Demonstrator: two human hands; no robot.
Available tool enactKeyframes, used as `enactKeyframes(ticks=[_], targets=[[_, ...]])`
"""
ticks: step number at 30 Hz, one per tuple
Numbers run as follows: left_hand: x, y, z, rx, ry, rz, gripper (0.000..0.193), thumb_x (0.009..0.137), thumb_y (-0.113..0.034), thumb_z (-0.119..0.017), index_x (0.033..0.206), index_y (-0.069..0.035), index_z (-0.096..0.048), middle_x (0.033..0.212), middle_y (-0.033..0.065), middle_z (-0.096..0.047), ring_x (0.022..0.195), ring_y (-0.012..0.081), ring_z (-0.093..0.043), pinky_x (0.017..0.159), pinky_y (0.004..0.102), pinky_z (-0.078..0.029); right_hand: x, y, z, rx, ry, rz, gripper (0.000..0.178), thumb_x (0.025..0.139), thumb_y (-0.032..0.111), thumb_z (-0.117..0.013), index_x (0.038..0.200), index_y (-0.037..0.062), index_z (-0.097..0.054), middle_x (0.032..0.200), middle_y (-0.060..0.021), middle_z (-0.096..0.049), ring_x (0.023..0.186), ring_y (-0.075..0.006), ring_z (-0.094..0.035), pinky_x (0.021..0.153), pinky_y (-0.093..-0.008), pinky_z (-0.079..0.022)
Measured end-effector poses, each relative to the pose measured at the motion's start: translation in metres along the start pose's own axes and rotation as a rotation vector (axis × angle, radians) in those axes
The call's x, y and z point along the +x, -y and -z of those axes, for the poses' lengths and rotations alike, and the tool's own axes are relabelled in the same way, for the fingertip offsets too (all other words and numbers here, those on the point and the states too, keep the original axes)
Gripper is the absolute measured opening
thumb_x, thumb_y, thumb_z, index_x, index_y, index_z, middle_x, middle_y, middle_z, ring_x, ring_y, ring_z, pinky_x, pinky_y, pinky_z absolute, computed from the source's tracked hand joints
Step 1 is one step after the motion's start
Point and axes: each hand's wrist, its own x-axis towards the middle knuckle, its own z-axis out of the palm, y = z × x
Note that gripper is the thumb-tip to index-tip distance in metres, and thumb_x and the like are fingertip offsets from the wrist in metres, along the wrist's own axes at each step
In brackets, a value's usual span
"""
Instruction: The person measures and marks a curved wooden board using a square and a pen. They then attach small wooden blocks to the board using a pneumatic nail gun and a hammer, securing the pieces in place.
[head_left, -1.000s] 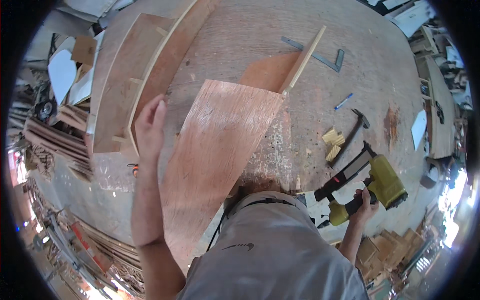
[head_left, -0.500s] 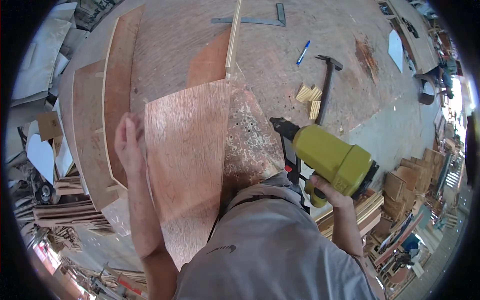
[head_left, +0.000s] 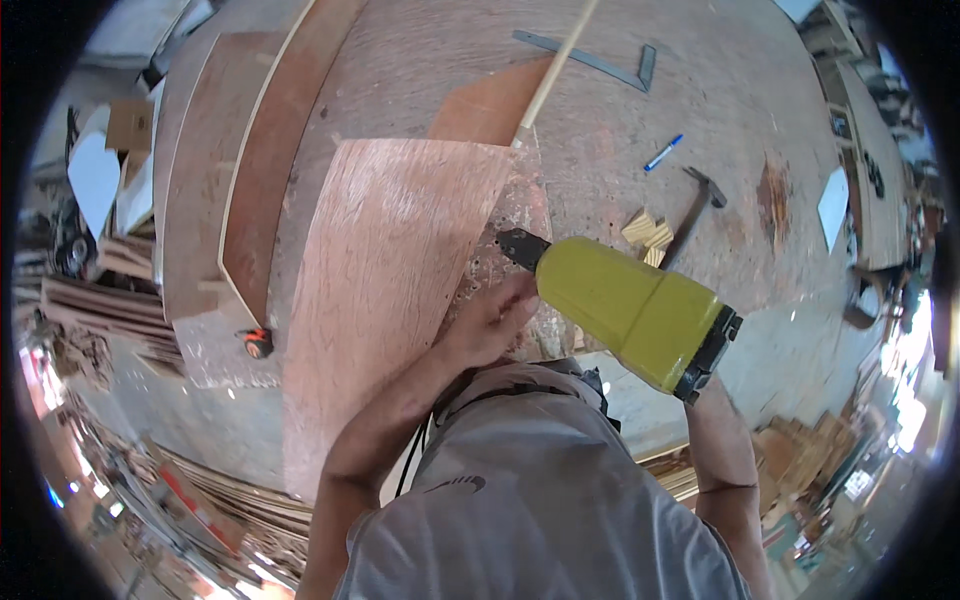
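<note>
A yellow-green nail gun (head_left: 630, 305) lies across the space in front of me, its black nose pointing left at the plywood panel's right edge. My right forearm (head_left: 720, 450) reaches up behind its body, which hides the right hand gripping it. Just below the nose, my left hand (head_left: 492, 325) has its fingers curled beside the gun; what they hold, if anything, is hidden. The left forearm crosses the lower part of the reddish plywood panel (head_left: 385, 240). A narrow board (head_left: 555, 75), seen edge-on, meets the panel's far right corner.
Right of the panel lie a hammer (head_left: 695, 220), small wood blocks (head_left: 645, 230) and a blue marker (head_left: 663, 152). A metal square (head_left: 600, 65) is farther back. Edged plywood pieces (head_left: 255, 180) stand at left, near an orange-black tape measure (head_left: 257, 343). The worktable (head_left: 730, 110) carries these.
My left hand has moved from the panel's left edge across to its right edge, below the gun's nose. The nail gun has moved left toward the panel. The view has shifted.
</note>
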Motion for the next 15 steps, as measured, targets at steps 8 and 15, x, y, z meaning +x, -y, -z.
enactKeyframes(ticks=[8, 15], targets=[[0.017, 0.008, -0.001, -0.035, -0.217, -0.16, 0.046, 0.104, -0.02, -0.054, 0.143, 0.003, -0.045, 0.132, 0.0204, -0.061, 0.124, 0.0296, -0.06, 0.103, 0.0397, -0.049, 0.04, 0.007, 0.019, -0.072, 0.111, 0.011, 0.04, 0.087, 0.015, -0.08, 0.122, 0.0081, -0.064, 0.115, -0.0068, -0.067, 0.104, -0.0199, -0.064, 0.087, -0.0363, -0.053], [0.032, 0.024, -0.033, 0.028, -0.474, -0.187, 0.046, 0.102, -0.016, -0.057, 0.142, 0.003, -0.044, 0.136, 0.0225, -0.057, 0.127, 0.0353, -0.056, 0.105, 0.042, -0.046, 0.056, 0.003, 0.033, -0.098, 0.196, 0.006, 0.041, 0.088, 0.015, -0.079, 0.124, 0.0079, -0.064, 0.118, -0.0073, -0.067, 0.106, -0.0202, -0.063, 0.089, -0.0366, -0.052]])
